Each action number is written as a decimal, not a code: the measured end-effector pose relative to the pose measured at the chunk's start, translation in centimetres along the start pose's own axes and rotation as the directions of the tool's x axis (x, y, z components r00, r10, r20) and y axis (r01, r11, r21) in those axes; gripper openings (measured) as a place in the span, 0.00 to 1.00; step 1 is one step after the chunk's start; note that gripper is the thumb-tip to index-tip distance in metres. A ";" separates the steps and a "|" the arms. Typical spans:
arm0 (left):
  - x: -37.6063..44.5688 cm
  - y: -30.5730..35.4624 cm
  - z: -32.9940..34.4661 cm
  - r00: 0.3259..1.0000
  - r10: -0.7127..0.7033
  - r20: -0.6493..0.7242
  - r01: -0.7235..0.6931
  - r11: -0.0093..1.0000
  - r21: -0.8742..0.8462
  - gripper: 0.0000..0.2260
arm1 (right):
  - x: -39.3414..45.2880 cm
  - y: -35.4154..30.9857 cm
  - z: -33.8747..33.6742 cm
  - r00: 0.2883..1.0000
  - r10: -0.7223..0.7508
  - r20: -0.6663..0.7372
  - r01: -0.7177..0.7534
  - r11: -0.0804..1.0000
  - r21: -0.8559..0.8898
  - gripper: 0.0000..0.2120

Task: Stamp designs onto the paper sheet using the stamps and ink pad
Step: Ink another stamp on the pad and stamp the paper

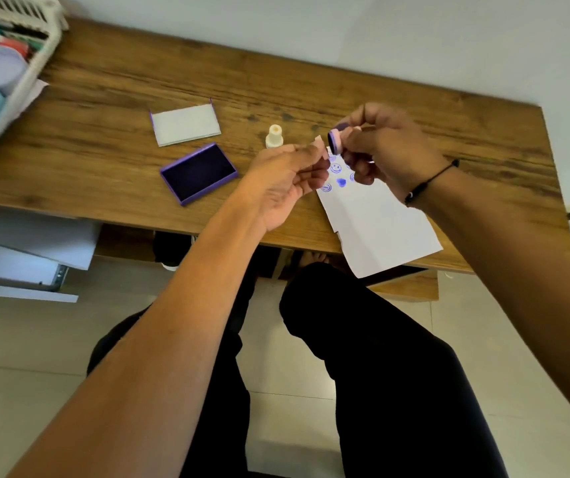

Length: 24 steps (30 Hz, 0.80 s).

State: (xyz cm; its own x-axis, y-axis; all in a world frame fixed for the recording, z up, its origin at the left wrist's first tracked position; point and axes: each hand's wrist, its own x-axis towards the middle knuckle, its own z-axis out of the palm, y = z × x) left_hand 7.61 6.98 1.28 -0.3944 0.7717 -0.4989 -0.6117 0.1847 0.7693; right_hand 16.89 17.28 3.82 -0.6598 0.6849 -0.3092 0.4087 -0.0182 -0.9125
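Observation:
My right hand (383, 150) holds a small pink round stamp (334, 139) above the table, its inked purple face turned left. My left hand (287, 181) pinches a small white scrap of paper (318, 144) right next to that face. Below the hands lies the white paper sheet (380, 225), with several purple smiley and heart prints (337, 174) at its far end; its near corner hangs over the table edge. The open purple ink pad (199, 173) lies to the left of my hands. A second cream stamp (274, 136) stands upright behind my left hand.
The ink pad's lid (187, 124) lies upside down behind the pad. A white basket (40, 69) full of supplies sits at the wooden table's (104, 81) far left corner. White drawers (18, 257) stand open at the left below the table. My legs are under the front edge.

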 end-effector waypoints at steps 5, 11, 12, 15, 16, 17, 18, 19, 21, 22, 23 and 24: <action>-0.4 0.6 -1.1 0.999 0.030 -0.016 -0.029 0.998 0.052 0.04 | 0.1 -0.2 1.5 1.000 -0.009 0.027 0.009 1.000 -0.010 0.11; -1.1 1.2 -3.6 0.999 0.023 -0.024 -0.020 0.994 0.106 0.06 | -0.1 -0.4 4.3 0.999 -0.013 0.053 0.013 1.000 0.009 0.11; -1.3 1.4 -4.3 0.999 0.004 -0.033 0.001 0.989 0.145 0.06 | -0.1 -0.4 4.9 0.998 -0.017 0.054 0.018 1.000 -0.012 0.12; -1.2 1.6 -6.2 0.979 -0.016 -0.201 0.090 0.926 0.366 0.06 | 0.4 0.3 7.3 0.996 -0.086 0.038 0.094 0.929 -0.359 0.05; -0.9 1.6 -6.7 0.960 0.002 -0.280 0.116 0.907 0.404 0.06 | 0.6 0.7 8.1 0.990 -0.133 0.046 0.137 0.843 -0.521 0.02; -0.6 1.7 -7.2 0.937 0.021 -0.348 0.132 0.903 0.408 0.06 | 0.8 1.2 8.9 0.983 -0.170 0.068 0.173 0.739 -0.651 0.05; -0.4 1.7 -7.5 0.917 0.034 -0.396 0.136 0.909 0.393 0.06 | 1.0 1.7 9.7 0.976 -0.188 0.110 0.206 0.640 -0.740 0.08; -0.3 1.7 -7.7 0.905 0.036 -0.423 0.136 0.919 0.370 0.06 | 1.1 2.1 10.3 0.970 -0.192 0.147 0.231 0.550 -0.802 0.10; -0.1 1.8 -7.7 0.903 0.025 -0.428 0.131 0.934 0.333 0.08 | 1.2 2.6 11.1 0.961 -0.199 0.194 0.260 0.400 -0.879 0.11; -0.1 1.8 -7.7 0.905 0.021 -0.424 0.129 0.938 0.323 0.09 | 1.3 2.8 11.3 0.957 -0.205 0.204 0.267 0.359 -0.894 0.11; 0.0 1.8 -7.6 0.906 0.021 -0.424 0.126 0.940 0.316 0.10 | 1.3 3.0 11.4 0.955 -0.206 0.212 0.272 0.327 -0.905 0.11; 0.1 1.8 -7.6 0.905 0.025 -0.425 0.121 0.942 0.312 0.10 | 1.4 3.2 11.5 0.952 -0.210 0.223 0.280 0.297 -0.913 0.11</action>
State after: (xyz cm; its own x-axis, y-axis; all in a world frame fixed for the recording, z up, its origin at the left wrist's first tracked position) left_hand 1.23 2.74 -0.38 -0.6638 0.4439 -0.6019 -0.4102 0.4569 0.7893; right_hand 10.03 9.81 -2.56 -0.8546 0.4932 -0.1624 0.5126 0.8511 -0.1129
